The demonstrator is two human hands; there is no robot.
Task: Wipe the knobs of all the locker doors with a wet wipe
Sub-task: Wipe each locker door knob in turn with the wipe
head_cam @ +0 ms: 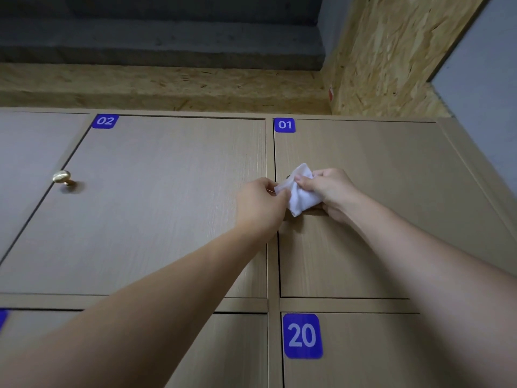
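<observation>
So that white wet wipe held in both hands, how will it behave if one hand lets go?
The crumpled white wet wipe looks floppy: it bunches and folds between the left hand and the right hand. Released on one side, it would probably droop. It seems light, pinched by fingertips only.

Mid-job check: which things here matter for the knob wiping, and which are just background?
In play: wet wipe, pinched by left hand and right hand; gold knob on door 02; door 01.

Background: number label 20; chipboard wall.

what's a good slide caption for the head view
Both hands, left hand and right hand, hold a white wipe at locker 01.
</observation>
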